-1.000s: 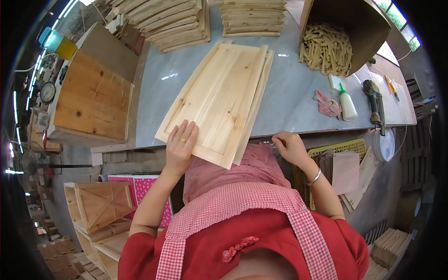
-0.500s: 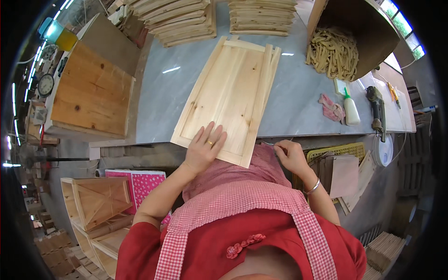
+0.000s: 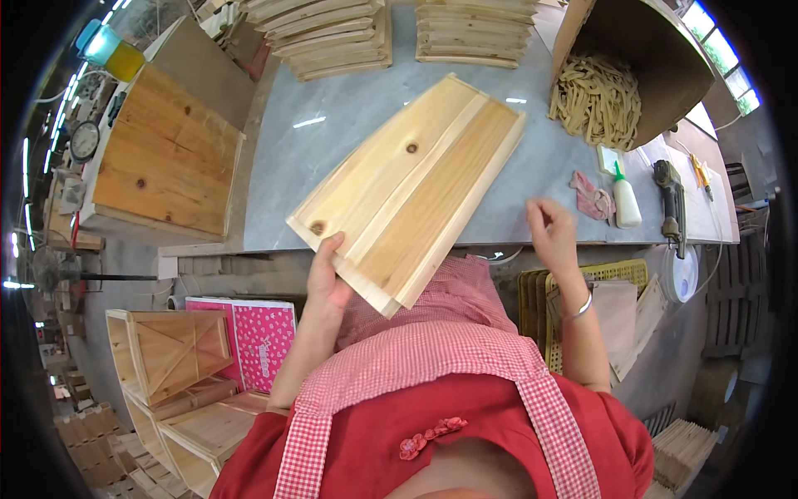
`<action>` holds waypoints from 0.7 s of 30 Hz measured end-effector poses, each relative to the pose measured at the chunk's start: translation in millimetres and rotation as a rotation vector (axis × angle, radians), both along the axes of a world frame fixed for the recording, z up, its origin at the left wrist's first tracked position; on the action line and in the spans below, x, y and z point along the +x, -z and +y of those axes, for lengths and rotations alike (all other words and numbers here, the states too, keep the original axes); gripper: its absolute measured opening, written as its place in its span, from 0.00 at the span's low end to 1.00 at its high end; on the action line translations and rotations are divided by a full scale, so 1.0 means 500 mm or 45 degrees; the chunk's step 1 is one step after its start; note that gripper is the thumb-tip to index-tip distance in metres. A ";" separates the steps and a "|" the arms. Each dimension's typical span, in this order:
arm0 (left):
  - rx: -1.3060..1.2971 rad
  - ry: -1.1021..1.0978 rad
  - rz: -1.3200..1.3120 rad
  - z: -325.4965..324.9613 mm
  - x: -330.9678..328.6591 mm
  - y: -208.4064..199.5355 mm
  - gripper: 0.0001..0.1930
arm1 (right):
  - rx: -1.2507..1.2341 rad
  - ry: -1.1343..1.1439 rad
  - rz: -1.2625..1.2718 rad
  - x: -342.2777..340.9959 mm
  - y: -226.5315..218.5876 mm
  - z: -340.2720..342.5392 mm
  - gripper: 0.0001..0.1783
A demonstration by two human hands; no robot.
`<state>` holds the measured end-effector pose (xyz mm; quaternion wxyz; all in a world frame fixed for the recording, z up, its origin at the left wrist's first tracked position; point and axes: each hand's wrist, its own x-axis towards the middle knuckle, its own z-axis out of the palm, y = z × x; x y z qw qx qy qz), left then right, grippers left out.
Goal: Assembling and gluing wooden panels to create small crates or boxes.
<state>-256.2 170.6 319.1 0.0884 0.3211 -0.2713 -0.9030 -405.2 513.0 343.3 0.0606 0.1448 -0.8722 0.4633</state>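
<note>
A tapered wooden panel of pale pine boards with knots lies slanted across the near part of the grey-blue table. Its near end juts out past the table edge over my apron. My left hand grips the panel's near-left edge, thumb on top and the other fingers hidden beneath. To the right of the panel, my right hand is raised at the table edge with its fingers curled together. Whether anything small is pinched in it does not show.
Stacks of wooden slatted pieces stand at the back. At right are an open carton of tan strips, a pink cloth, a white squeeze bottle and a nail gun. Wooden crates sit low left.
The panel has been turned over from its framed face to a flat, knotted face, and slants more to the right. My left hand shifted from its top to its edge; my right hand rose rightward.
</note>
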 end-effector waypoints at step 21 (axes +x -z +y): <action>-0.266 0.242 -0.230 0.047 0.145 -0.001 0.23 | 0.589 -0.020 0.503 -0.299 0.039 -0.277 0.18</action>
